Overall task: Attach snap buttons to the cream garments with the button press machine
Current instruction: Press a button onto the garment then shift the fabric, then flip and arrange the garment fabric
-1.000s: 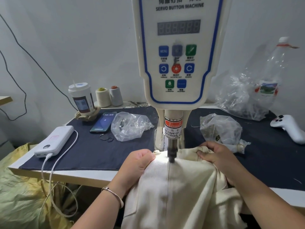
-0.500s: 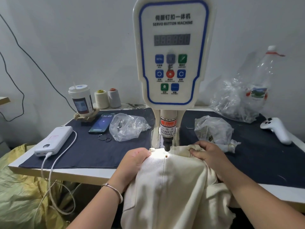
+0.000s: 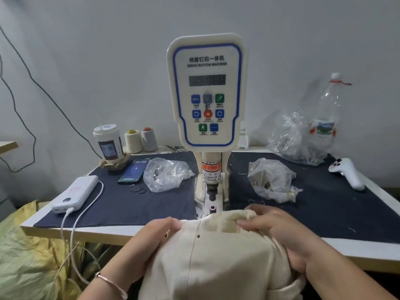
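Phone (image 3: 134, 171), power bank (image 3: 75, 194) (charging, perhaps), thread cones (image 3: 140, 140)

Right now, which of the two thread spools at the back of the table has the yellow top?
The cream thread spool, beside the paper cup; the grey thread spool has an orange top.

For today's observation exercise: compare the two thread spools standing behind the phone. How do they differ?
The left spool holds cream thread and has a yellow core top; the right spool holds pale grey thread and has an orange-red core top. The left spool stands nearer the paper cup, the right spool nearer the button machine. Both are upright, cone-shaped and similar in size.
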The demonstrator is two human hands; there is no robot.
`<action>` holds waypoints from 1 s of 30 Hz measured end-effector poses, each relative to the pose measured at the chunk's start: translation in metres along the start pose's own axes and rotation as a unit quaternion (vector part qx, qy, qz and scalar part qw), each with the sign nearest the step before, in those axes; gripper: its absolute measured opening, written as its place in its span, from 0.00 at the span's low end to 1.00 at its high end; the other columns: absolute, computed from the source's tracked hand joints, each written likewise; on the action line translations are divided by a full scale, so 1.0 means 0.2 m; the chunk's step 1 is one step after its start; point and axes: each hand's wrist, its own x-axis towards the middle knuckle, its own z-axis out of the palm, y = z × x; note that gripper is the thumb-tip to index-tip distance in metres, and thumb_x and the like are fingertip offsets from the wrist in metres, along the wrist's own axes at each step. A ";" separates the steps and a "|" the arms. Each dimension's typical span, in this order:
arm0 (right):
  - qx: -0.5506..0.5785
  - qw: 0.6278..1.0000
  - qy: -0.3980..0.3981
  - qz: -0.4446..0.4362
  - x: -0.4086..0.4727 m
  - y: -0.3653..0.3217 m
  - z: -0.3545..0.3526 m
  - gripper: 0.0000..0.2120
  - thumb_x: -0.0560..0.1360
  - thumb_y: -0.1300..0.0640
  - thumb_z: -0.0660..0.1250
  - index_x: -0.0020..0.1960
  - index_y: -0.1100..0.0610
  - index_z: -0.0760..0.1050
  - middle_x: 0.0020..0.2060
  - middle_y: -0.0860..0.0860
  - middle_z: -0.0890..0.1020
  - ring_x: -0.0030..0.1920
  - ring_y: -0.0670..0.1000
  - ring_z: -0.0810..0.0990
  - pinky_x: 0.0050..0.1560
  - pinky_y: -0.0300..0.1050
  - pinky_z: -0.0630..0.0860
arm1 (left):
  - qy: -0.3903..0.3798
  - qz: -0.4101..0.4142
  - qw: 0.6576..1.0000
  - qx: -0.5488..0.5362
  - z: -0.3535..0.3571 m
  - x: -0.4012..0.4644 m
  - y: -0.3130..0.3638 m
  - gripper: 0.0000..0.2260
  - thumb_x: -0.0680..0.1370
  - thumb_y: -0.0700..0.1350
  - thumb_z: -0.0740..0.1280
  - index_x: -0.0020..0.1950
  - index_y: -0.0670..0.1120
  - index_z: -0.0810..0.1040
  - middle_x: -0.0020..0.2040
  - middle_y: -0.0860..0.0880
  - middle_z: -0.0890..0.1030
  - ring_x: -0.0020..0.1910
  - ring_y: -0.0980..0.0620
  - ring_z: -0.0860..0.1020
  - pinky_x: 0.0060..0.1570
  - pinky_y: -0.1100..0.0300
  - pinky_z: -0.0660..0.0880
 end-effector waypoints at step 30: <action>-0.321 0.810 0.125 -0.475 -0.78 -0.54 0.19 0.29 0.71 0.45 0.72 0.69 0.47 0.69 0.58 0.48 0.77 0.60 0.50 0.76 0.65 0.53 0.73 | 0.207 0.379 0.901 0.046 0.71 -0.55 0.33 0.10 0.62 0.43 0.75 0.40 0.55 0.85 0.43 0.59 0.86 0.48 0.58 0.84 0.52 0.58 0.79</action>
